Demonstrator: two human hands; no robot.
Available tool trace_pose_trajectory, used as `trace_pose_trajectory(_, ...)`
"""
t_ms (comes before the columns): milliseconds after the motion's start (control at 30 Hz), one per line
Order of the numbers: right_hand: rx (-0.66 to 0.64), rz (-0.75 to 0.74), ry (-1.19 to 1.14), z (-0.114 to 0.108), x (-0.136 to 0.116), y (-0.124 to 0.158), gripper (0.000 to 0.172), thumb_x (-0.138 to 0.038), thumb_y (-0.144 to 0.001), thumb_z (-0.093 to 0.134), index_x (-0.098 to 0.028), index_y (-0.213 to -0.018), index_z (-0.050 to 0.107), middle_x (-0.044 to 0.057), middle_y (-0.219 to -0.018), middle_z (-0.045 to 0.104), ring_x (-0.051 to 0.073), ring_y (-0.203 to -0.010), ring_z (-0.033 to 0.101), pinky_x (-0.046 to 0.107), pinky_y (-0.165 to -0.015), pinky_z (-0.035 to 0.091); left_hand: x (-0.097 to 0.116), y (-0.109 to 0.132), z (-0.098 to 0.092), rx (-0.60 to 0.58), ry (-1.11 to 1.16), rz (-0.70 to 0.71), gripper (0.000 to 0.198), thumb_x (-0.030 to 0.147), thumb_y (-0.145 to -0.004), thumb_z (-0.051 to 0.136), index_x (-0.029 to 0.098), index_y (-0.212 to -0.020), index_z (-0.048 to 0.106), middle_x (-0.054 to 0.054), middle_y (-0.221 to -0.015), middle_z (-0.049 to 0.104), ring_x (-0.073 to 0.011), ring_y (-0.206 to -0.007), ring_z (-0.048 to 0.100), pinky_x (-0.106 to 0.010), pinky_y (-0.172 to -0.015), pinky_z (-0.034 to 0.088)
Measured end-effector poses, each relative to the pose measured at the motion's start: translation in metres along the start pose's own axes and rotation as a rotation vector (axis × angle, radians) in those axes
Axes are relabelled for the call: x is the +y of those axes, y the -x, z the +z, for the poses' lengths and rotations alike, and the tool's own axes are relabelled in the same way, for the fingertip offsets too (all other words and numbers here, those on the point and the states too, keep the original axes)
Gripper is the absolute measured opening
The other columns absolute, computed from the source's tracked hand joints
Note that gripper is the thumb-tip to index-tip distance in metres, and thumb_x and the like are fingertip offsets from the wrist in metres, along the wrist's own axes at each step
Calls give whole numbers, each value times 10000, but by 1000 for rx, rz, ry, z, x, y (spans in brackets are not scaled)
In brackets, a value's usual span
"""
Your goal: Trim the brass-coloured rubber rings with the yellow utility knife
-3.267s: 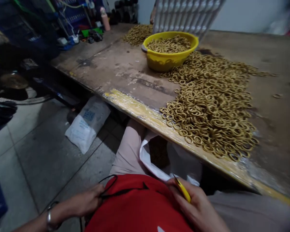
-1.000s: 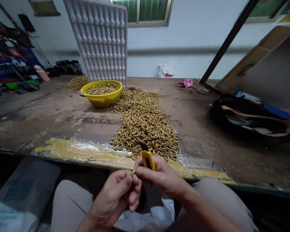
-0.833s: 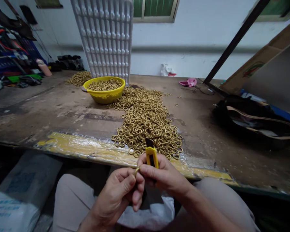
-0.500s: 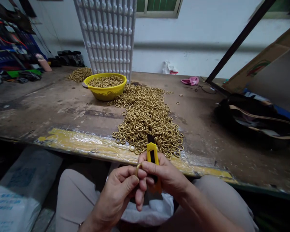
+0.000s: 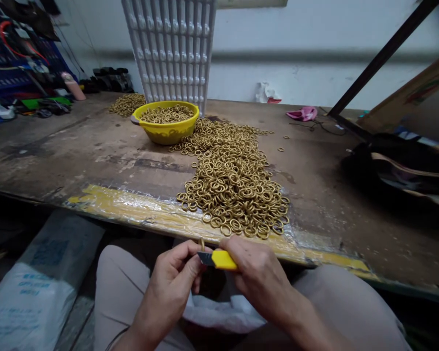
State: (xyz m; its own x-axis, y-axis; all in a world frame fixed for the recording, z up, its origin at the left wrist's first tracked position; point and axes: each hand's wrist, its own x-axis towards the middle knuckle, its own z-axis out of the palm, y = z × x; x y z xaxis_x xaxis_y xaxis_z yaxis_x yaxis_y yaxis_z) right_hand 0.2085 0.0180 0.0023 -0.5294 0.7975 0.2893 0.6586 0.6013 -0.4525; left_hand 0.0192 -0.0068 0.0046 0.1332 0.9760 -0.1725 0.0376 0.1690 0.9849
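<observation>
Between thumb and fingers, my left hand (image 5: 175, 278) pinches a brass-coloured ring (image 5: 202, 243), whose top edge shows above the fingertips. My right hand (image 5: 256, 268) is wrapped round a yellow utility knife (image 5: 224, 260). Its dark blade (image 5: 206, 258) points left and lies against or just in front of the ring; contact cannot be made out exactly. Both hands are above my lap, just off the table's front edge. Beyond them a large heap of similar rings (image 5: 237, 180) spreads over the table.
A yellow basin (image 5: 168, 127) full of rings stands behind the heap, before a ribbed grey panel (image 5: 171, 53). Farther left lies a smaller ring pile (image 5: 126, 104). A black bag (image 5: 406, 175) sits at right. A white bag (image 5: 223, 314) is below my hands. Tape (image 5: 131, 207) covers the table edge.
My right hand has swung the knife from upright to pointing left, bringing the blade to the ring. My left hand still pinches the ring. The view has shifted slightly.
</observation>
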Motion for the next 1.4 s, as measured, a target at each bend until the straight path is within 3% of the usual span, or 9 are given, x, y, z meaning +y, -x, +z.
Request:
trace_pose_trajectory(200,-44,17,138,4,5,-3,241,8,-754,436,-185,-827,561,7,-724,597,137,-625,514,251,-578,295,6,3,3,-16,-176,53,293,376,-910,496,158,-733,580,22,-570,454,-93,-518,399,-198,-490,318)
trace_pose_trajectory(400,-51,225,224,-11,20,-7,251,7,-724,437,-174,-834,573,21,-722,629,140,-629,549,235,-572,309,18,13,5,-116,-236,180,274,345,-916,496,160,-771,636,-7,-639,513,-104,-563,472,-215,-556,363)
trace_pose_trajectory(500,12,108,75,-13,14,-7,285,5,-717,437,-177,-889,574,9,-745,631,132,-663,563,219,-595,337,15,11,3,-94,-186,119,288,372,-925,480,160,-774,603,1,-642,495,-98,-537,443,-215,-521,345)
trace_pose_trajectory(633,-13,-4,48,-4,3,-4,253,5,-713,442,-173,-839,570,6,-708,606,129,-609,530,232,-563,315,7,7,-1,-71,-204,128,344,385,-927,476,167,-661,489,9,-624,446,-110,-581,428,-224,-547,339)
trace_pose_trajectory(800,-102,52,67,1,5,-5,235,2,-718,452,-181,-822,557,10,-727,617,133,-637,538,236,-584,320,10,10,0,-64,-248,233,306,300,-937,468,170,-661,469,5,-655,443,-116,-620,432,-234,-579,338)
trace_pose_trajectory(933,-170,172,130,-4,13,-7,241,-3,-715,449,-179,-837,559,22,-753,646,136,-650,560,230,-576,317,20,16,3,-193,-225,376,182,204,-928,470,172,-772,559,-17,-751,534,-129,-717,512,-237,-657,379)
trace_pose_trajectory(1000,-136,178,81,-6,14,-8,239,-9,-714,449,-180,-841,557,15,-746,642,132,-648,562,221,-574,325,21,16,3,-194,-211,368,182,205,-929,470,173,-779,567,-16,-752,532,-131,-727,514,-237,-662,379)
trace_pose_trajectory(1133,-60,37,-52,-3,5,-6,235,-19,-718,442,-175,-849,560,8,-728,614,126,-637,551,220,-581,348,15,9,0,-94,-171,261,243,264,-940,474,171,-723,535,3,-687,447,-117,-648,445,-234,-590,338)
trace_pose_trajectory(1400,-44,-16,13,5,-3,0,254,-1,-705,417,-185,-830,541,9,-718,598,139,-631,537,247,-578,346,11,9,1,-82,-124,223,278,291,-939,469,169,-691,499,-6,-688,424,-127,-644,419,-238,-583,327)
